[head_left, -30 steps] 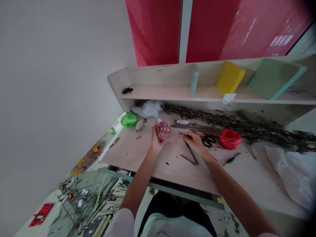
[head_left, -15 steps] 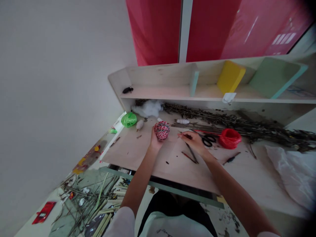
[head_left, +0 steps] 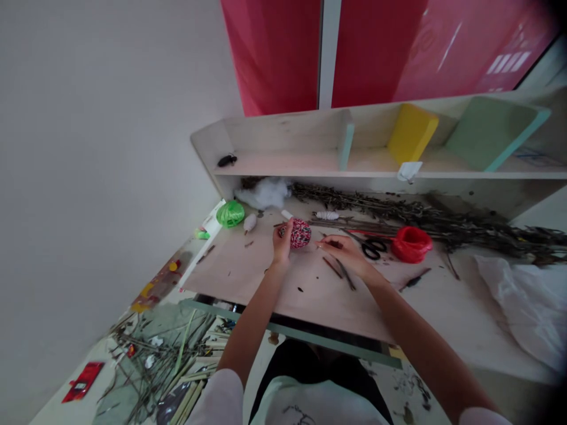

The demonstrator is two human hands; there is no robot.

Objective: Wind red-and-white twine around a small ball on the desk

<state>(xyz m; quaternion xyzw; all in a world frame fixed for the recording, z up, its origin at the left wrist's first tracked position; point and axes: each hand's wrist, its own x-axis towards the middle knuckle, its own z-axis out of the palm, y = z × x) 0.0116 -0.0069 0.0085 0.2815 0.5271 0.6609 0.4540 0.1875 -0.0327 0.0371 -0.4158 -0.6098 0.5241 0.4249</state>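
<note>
My left hand [head_left: 282, 241] is closed round a ball of red, white and dark twine [head_left: 300, 233], held over the desk. To its right, my right hand [head_left: 343, 251] has thumb and forefinger pinched together; whatever lies between the fingertips is too small to name. Two short brown twigs [head_left: 345, 274] lie just below the right hand. Black-handled scissors [head_left: 374, 248] rest close to its right side, and a roll of red plastic twine [head_left: 411, 244] sits farther right. Behind the hands lies a small spool of white string [head_left: 326, 215].
A green twine roll [head_left: 231, 213] and a whitish bulb-shaped piece [head_left: 250, 223] lie at left. White stuffing [head_left: 268, 193] and dry branches [head_left: 376, 209] line the back under a shelf [head_left: 283, 163]. Clear plastic [head_left: 522, 295] lies right. Sticks [head_left: 146, 366] cover the floor at lower left.
The twine ball has turned and shifted slightly right in my left hand, toward the right hand. The right hand stays pinched in nearly the same place. The two twigs below it have shifted apart.
</note>
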